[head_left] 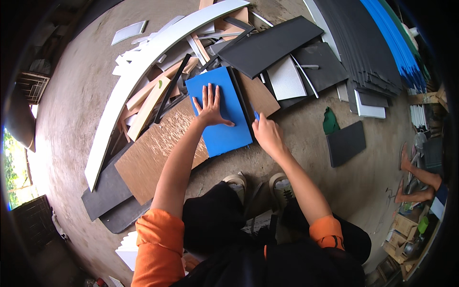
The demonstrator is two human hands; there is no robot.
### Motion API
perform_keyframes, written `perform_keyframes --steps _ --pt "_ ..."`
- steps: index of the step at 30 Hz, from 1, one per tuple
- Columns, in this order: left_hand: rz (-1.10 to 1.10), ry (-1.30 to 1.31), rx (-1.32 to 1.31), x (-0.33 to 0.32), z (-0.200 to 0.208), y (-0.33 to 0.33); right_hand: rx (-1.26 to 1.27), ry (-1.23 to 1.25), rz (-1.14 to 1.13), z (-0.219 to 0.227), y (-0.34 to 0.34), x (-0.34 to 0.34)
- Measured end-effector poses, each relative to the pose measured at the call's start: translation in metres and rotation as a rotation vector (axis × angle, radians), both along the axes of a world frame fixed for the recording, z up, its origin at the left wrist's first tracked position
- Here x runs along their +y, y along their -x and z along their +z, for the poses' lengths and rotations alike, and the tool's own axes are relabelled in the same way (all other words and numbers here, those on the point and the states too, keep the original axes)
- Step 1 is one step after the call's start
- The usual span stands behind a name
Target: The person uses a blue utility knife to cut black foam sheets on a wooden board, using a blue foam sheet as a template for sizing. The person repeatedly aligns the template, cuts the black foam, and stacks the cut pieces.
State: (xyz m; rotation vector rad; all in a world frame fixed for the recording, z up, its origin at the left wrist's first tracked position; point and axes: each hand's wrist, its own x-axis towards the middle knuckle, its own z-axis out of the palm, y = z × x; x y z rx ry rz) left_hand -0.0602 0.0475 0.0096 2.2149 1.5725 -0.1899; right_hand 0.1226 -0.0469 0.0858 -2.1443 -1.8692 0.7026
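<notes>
A blue foam-like sheet (pixel 227 139) lies on top of worn brown boards in front of me. My left hand (pixel 209 112) presses flat on it, fingers spread and thumb stretched to the right. Just right of the sheet's edge, my right hand (pixel 269 136) is closed around a slim blue tool (pixel 256 115). Only the tool's tip shows above the fingers, so its kind is hidden. Under the sheet is a brown wooden board (pixel 138 165) with a scuffed surface. A dark strip shows along the sheet's right side, beside a smaller brown panel (pixel 258 94).
Offcuts and wood strips (pixel 150 107) pile up beyond, with a long curved-looking white strip (pixel 107 129) at left. Dark panels (pixel 272 45) lie far right, near stacked black sheets (pixel 366 52) and blue sheets (pixel 394 38). A person's bare legs (pixel 423 177) show at right.
</notes>
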Motion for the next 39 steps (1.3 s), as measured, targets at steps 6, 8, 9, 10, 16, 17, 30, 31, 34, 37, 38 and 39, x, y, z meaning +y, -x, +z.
perform_keyframes --steps 6,8,9,10,16,17,30,31,34,37,38,39 --pt "0.019 -0.039 -0.104 -0.004 0.002 -0.003 -0.108 -0.084 0.055 -0.031 0.028 0.115" --pt "0.024 -0.032 -0.134 -0.005 0.003 -0.002 -0.102 -0.155 0.081 -0.045 0.034 0.140" --pt "0.029 -0.053 -0.148 -0.005 0.003 0.000 -0.102 -0.187 0.110 -0.050 0.038 0.148" --pt "0.032 -0.061 -0.160 -0.005 0.002 0.000 -0.082 -0.054 0.079 -0.054 0.038 0.153" --pt "0.033 -0.059 -0.148 -0.005 0.006 0.001 -0.089 0.005 0.078 -0.069 0.041 0.173" --pt "0.036 -0.059 -0.137 -0.004 0.005 0.001 -0.038 0.150 0.078 -0.066 0.041 0.179" --pt "0.047 -0.058 -0.066 -0.004 0.001 -0.004 0.018 0.340 0.048 -0.032 0.003 -0.059" --pt "0.042 -0.058 -0.069 -0.004 -0.001 -0.004 0.005 0.351 0.058 -0.030 0.000 -0.070" --pt "0.039 -0.058 -0.038 -0.002 -0.003 -0.006 0.057 0.292 0.077 -0.030 -0.008 -0.085" --pt "0.042 -0.049 -0.027 0.000 -0.004 -0.005 0.029 0.338 0.158 -0.027 -0.013 -0.089" --pt "0.047 -0.049 -0.032 0.000 -0.004 -0.005 -0.002 0.346 0.158 -0.022 -0.013 -0.085" --pt "0.044 -0.056 -0.038 -0.001 -0.004 -0.004 -0.033 0.354 0.160 -0.015 -0.014 -0.080"
